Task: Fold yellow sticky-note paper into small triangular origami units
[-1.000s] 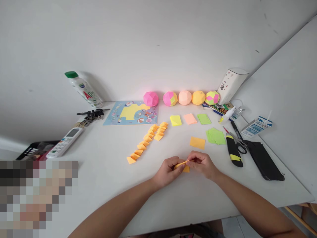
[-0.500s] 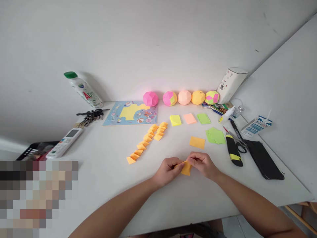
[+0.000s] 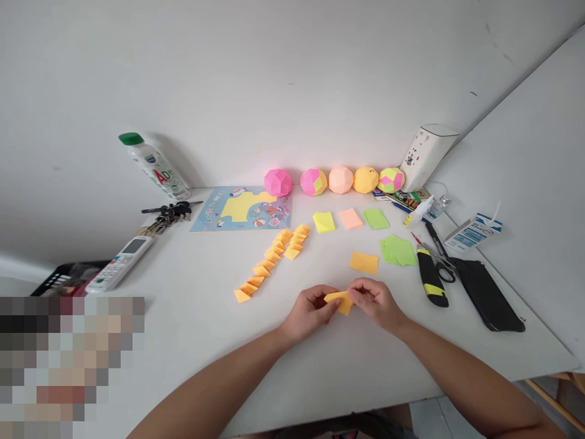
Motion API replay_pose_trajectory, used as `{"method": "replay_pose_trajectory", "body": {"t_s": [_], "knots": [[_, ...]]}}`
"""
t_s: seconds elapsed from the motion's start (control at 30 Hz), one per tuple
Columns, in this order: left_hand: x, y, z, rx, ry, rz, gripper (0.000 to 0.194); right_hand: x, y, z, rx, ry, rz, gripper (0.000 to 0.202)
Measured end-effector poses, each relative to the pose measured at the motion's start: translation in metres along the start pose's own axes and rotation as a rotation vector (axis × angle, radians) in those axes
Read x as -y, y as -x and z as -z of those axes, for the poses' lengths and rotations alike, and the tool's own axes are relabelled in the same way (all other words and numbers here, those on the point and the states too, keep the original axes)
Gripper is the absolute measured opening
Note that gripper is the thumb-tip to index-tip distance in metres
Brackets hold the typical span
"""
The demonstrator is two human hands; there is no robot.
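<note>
Between my two hands is a partly folded orange paper piece [image 3: 344, 304]. My left hand [image 3: 311, 312] pinches its left side, and my right hand [image 3: 373, 301] pinches its right side. A flat orange paper stack [image 3: 364, 263] lies just beyond my right hand. To the left, folded orange pieces [image 3: 264, 267] form a long overlapping row, with a shorter row [image 3: 297, 242] beside it. Green folded pieces [image 3: 398, 250] lie to the right of the orange stack. Farther back are yellow [image 3: 324, 222], peach [image 3: 351, 219] and green [image 3: 376, 219] paper stacks.
Several paper balls [image 3: 340, 180] line the wall beside a blue patterned board [image 3: 242, 209]. At left are a bottle [image 3: 159, 167], keys [image 3: 170, 216] and a remote [image 3: 119, 263]. A cutter [image 3: 432, 277], scissors [image 3: 445, 271], black pouch [image 3: 489, 296] and carton [image 3: 473, 233] stand or lie at right.
The orange piece has turned between my hands, and more of its upper edge shows. My left hand's fingers have shifted slightly on it.
</note>
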State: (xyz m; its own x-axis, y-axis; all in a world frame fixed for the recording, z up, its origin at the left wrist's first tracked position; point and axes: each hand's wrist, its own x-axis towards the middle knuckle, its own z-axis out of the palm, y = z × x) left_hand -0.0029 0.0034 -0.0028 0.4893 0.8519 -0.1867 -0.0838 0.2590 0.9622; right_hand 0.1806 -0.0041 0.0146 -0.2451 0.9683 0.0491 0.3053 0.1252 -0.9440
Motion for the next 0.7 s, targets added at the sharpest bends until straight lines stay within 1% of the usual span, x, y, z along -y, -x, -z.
{"method": "replay_pose_trajectory", "body": {"t_s": [0.07,0.13,0.2,0.3,0.47,0.7], "knots": [[0.0006,-0.0007,0.0005,-0.029,0.0,0.012,0.029,-0.0018,0.0002,-0.0009,-0.025,0.042,0.014,0.02],[0.0008,-0.0012,0.0013,-0.02,-0.011,0.016,0.028,-0.0044,0.0002,-0.0022,-0.037,0.096,0.071,0.016],[0.0012,-0.0015,0.0021,0.005,-0.023,0.018,0.028,-0.0068,0.0,-0.0033,-0.011,0.122,0.147,0.013],[0.0027,-0.0021,0.0025,0.014,-0.016,0.014,0.028,-0.0089,-0.0004,-0.0035,0.018,0.119,0.219,0.017],[0.0042,-0.0034,0.0007,-0.083,0.082,-0.003,0.032,-0.0101,-0.0002,-0.0025,-0.019,0.137,0.214,0.018],[0.0019,-0.003,-0.0014,-0.099,0.097,-0.001,0.03,-0.0094,0.0006,-0.001,0.023,0.172,0.187,0.021]]}}
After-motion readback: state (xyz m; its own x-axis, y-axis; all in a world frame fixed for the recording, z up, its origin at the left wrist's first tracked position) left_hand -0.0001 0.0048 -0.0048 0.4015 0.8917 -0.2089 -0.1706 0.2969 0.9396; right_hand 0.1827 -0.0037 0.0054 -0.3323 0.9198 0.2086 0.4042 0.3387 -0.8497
